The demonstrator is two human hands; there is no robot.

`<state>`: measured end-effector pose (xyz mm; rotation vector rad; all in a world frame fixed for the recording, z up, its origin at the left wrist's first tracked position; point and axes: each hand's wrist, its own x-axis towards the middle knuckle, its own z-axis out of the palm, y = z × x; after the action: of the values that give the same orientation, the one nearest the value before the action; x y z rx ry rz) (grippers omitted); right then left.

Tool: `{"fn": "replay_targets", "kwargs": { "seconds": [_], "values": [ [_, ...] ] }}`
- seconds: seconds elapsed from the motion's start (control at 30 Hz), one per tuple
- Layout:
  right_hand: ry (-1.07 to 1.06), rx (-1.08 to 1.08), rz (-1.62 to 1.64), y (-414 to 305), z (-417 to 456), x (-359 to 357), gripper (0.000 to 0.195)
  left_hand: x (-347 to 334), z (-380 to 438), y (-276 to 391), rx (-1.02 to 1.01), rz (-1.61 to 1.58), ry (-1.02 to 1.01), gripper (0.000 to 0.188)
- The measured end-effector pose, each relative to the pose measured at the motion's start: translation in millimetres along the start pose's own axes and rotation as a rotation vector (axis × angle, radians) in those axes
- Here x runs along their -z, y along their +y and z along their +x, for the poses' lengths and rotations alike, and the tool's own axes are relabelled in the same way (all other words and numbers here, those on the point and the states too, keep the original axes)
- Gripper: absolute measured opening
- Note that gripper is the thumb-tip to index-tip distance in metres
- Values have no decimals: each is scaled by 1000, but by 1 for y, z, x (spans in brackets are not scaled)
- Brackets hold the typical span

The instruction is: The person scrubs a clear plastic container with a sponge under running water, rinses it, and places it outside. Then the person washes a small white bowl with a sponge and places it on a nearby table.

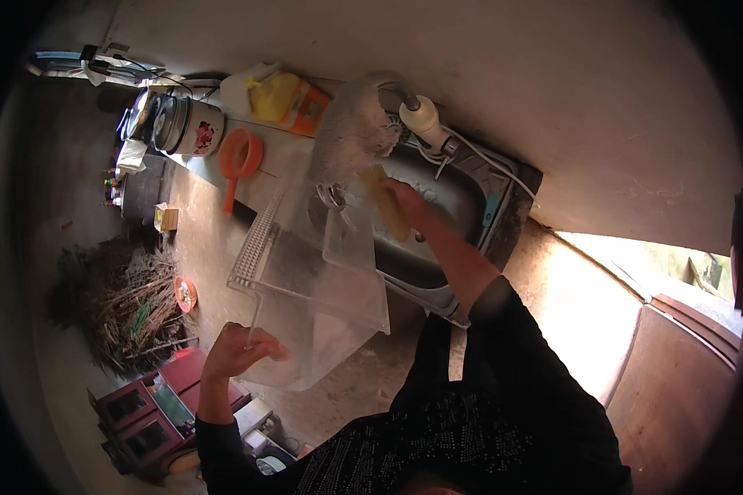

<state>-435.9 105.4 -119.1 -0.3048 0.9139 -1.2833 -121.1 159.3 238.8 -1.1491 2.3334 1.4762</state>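
My left hand (244, 352) grips the near edge of a clear plastic refrigerator drawer (322, 315), which is tilted over the counter and the sink's left side. In my right hand (408, 204) is a yellowish sponge or cloth (387, 207), held over the stainless steel sink (433, 185). A blurred, pale grey, fluffy-looking mass (353, 130) lies beyond the drawer; what it is I cannot tell. The white and grey faucet (426, 120) stands at the back of the sink.
An orange plastic dipper (241, 154), a yellow and orange jug (288, 102) and a floral rice cooker (195, 127) stand on the counter at the left. A turquoise-handled tool (490, 209) lies at the sink's right rim. Brushwood (136, 309) and a dark red cabinet (155, 408) are farther left.
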Motion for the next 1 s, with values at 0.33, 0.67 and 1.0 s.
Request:
{"fn": "replay_targets", "kwargs": {
  "seconds": [0.33,0.67,1.0],
  "values": [
    [254,-150,-750,-29,-57,-49,48,-9,-36,-24,135,20,-88,15],
    [-463,710,-815,-74,-158,-109,59,-53,-69,-42,33,418,-222,16],
    [-824,424,-1428,-81,-142,-137,42,-59,-98,-83,-55,722,-96,11]
  ]
}}
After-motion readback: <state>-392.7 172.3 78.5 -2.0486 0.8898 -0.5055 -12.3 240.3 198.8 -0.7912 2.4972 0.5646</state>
